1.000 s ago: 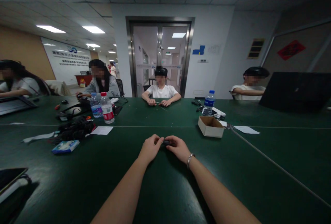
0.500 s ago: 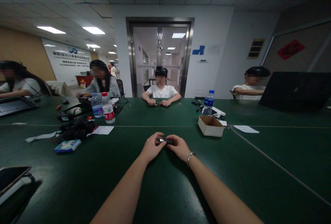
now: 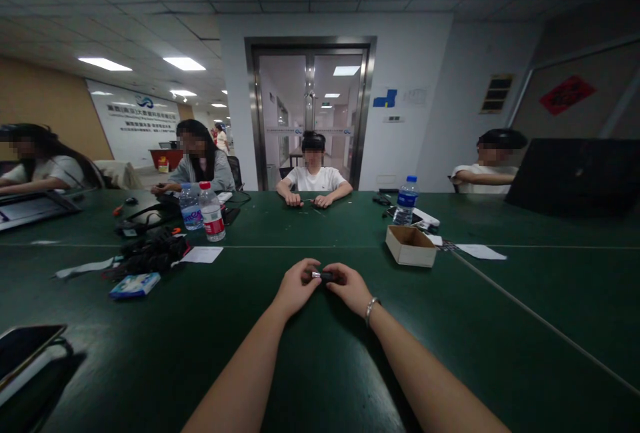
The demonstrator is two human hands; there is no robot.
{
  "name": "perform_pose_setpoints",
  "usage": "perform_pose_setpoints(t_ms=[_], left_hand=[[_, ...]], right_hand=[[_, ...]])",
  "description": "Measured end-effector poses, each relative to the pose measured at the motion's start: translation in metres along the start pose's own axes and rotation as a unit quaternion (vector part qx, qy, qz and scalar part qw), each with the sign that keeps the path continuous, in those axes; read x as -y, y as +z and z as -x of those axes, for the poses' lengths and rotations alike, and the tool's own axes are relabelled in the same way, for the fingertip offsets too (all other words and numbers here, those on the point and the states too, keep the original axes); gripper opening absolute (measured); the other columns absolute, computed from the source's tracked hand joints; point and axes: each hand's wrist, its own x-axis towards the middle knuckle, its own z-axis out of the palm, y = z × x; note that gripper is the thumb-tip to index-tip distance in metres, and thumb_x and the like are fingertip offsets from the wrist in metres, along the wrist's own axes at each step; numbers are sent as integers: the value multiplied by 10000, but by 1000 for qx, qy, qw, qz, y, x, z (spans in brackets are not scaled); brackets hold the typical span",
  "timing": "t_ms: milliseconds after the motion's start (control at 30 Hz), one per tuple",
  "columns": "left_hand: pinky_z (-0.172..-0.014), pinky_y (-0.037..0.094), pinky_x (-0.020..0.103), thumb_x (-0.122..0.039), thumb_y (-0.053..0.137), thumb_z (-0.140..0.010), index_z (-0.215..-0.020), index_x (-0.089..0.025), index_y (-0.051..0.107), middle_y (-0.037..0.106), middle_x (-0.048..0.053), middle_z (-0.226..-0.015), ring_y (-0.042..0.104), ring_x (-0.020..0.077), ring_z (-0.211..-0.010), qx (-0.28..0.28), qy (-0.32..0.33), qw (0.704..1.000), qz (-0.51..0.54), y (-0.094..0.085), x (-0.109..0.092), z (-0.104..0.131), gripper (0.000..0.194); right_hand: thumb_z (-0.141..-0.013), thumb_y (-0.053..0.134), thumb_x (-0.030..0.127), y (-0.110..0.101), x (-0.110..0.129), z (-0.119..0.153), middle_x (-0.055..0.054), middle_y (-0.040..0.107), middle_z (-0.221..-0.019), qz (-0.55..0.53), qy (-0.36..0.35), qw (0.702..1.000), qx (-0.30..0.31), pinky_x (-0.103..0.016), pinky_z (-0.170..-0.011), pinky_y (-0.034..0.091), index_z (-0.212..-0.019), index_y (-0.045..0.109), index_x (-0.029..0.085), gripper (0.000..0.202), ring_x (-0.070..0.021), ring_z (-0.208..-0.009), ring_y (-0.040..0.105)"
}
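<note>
A small dark object with a shiny silver end (image 3: 325, 276) is held between my two hands, just above the green table (image 3: 320, 346). My left hand (image 3: 299, 284) pinches its silver end between thumb and fingers. Around the dark end, the thumb and fingers of my right hand (image 3: 351, 285) are closed. A silver bracelet (image 3: 371, 311) circles my right wrist. The object is too small to name for certain, and my fingers cover part of it.
An open box (image 3: 411, 247) stands right of my hands, near a blue-capped bottle (image 3: 407, 200). Two bottles, black cables (image 3: 153, 253) and a blue-white packet (image 3: 134, 286) lie left. A phone (image 3: 30, 346) is nearest left. Several people sit around the table.
The whole view has shifted slightly, so everything appears a little lower and further right. Both hands keep their grip on the small object, with its silver end slightly turned.
</note>
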Motion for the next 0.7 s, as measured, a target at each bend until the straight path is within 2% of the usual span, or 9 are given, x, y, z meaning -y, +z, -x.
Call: perform_pose_setpoints(t_ms=[100,200,300,433,533,600,700], left_hand=[[-736,457,259,-301,536,-775,-927,-190,614,627,41,-900,587,154,-806,23,-1,1000,1,-1,0,0,204],[-676,458,270,-394,460,-821,-911,-164,611,615,33,-764,582,155,-713,43,-47,998,1,-2,-1,1,289],[-674,463,271,-399,483,-812,-1003,-175,592,613,47,-840,588,153,-722,26,-56,998,0,-3,-4,1,314],[-699,471,254,-294,575,-761,-1163,-223,503,585,64,-1019,596,138,-772,6,-38,999,17,-3,-5,1,414],[-675,466,252,-334,522,-795,-1030,-192,571,608,49,-917,591,138,-729,22,-45,999,4,-3,0,-1,279],[-651,458,253,-400,451,-830,-942,-177,591,606,31,-792,585,142,-694,30,-51,998,-7,-2,3,-2,286],[-607,447,247,-445,388,-851,-1019,-190,562,599,22,-775,578,139,-654,20,-59,998,-13,0,4,-2,351]], right_hand=[[-622,592,60,0,-1,0,-28,632,-889,6,-2,1000,3,-319,-797,485,-934,617,171,332,-182,-848,602],[-621,586,51,0,0,0,-27,632,-889,4,3,1000,4,-318,-800,486,-935,617,175,339,-181,-853,604],[-625,581,53,0,1,0,-25,634,-888,-3,8,1000,5,-324,-807,485,-938,614,175,337,-183,-856,606],[-626,578,57,0,2,1,-25,635,-895,-5,7,1000,3,-327,-805,484,-939,611,177,336,-184,-853,607],[-624,574,57,0,3,1,-28,636,-885,-11,8,1000,8,-324,-799,482,-934,609,169,331,-182,-844,607],[-620,577,59,0,4,1,-26,634,-874,-6,7,1000,7,-321,-792,481,-929,609,166,329,-180,-833,606],[-614,586,64,0,3,1,-20,628,-858,10,5,1000,-3,-316,-780,481,-924,611,168,328,-178,-818,601]])
